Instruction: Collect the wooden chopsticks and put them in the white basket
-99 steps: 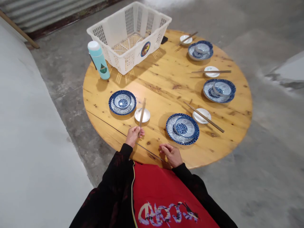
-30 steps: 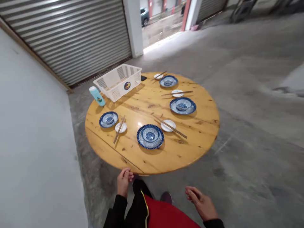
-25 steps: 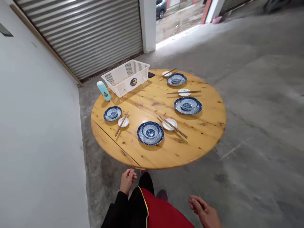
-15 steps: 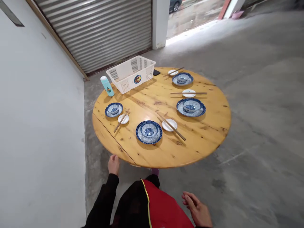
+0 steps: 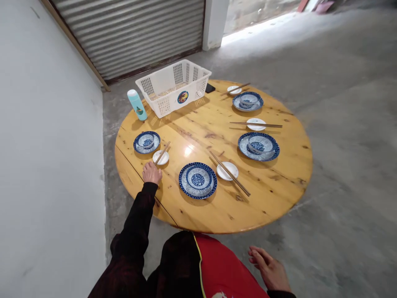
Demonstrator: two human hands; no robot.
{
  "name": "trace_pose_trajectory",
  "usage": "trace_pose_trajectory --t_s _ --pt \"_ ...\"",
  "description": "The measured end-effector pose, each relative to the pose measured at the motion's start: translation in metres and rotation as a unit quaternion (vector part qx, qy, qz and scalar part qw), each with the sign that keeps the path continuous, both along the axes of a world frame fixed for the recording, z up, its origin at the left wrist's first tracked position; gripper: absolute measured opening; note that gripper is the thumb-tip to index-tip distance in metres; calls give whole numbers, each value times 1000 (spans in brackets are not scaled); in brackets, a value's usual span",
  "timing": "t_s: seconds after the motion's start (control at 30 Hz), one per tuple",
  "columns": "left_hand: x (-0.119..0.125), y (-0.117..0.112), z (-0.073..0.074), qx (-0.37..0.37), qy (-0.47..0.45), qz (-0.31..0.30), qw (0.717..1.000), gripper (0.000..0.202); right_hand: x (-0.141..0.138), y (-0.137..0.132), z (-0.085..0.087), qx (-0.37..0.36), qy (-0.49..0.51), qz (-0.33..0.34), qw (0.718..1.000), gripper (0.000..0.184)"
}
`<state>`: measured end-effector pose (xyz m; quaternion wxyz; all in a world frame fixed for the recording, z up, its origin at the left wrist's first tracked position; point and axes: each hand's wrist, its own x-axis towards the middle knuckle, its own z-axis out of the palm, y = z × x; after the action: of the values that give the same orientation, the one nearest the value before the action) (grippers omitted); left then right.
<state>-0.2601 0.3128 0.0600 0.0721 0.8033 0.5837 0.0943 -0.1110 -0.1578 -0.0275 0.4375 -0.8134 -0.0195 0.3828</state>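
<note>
Yellow, knotted wood made up the round table [image 5: 201, 215], wide enough for its settings to sit well apart. White plastic formed the basket [image 5: 198, 89], pushed toward the far edge, presumably to keep its bulk out of the way; the turquoise bottle [image 5: 136, 105] stood just beside it. Each of the four plates [image 5: 181, 181] bore a patterned bowl [image 5: 197, 179], likely nested there to keep each setting compact.

Right hand [image 5: 269, 267] hung off the near edge, fingers loosely curled around nothing that showed, perhaps because the left side did the reaching. Left hand [image 5: 151, 173] stretched palm down over the wood at the near side of the left saucer [image 5: 165, 159], which sat just beside the left plate [image 5: 141, 150]. A dark flat thing [image 5: 210, 88], possibly a phone, lay by the basket.

Slimmest of all, the left chopsticks [image 5: 162, 153] slanted across that saucer, which seemed to serve as a rest, their lower end beneath the left hand; whether it gripped them I could not tell.

Markings came without legible words: print [image 5: 220, 294] on the red garment, cut off below; a round sticker [image 5: 182, 97] on the basket; a green emblem [image 5: 139, 111] on the bottle.
</note>
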Motion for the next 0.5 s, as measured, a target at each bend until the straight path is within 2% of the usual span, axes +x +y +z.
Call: trace_pose_trajectory --t_s 0.17,0.33,0.43,0.5 --pt "8 18 -12 -19 2 36 999 48 -1 12 3 -14 -6 64 998 53" --pt "16 30 -15 -65 -25 39 997 35 3 19 17 -7 -4 58 998 48" --pt "22 34 -13 -85 -70 65 992 25 10 21 23 -2 -1 60 998 46" --pt "20 29 -9 -86 -116 87 986 19 17 18 23 0 4 61 998 45"
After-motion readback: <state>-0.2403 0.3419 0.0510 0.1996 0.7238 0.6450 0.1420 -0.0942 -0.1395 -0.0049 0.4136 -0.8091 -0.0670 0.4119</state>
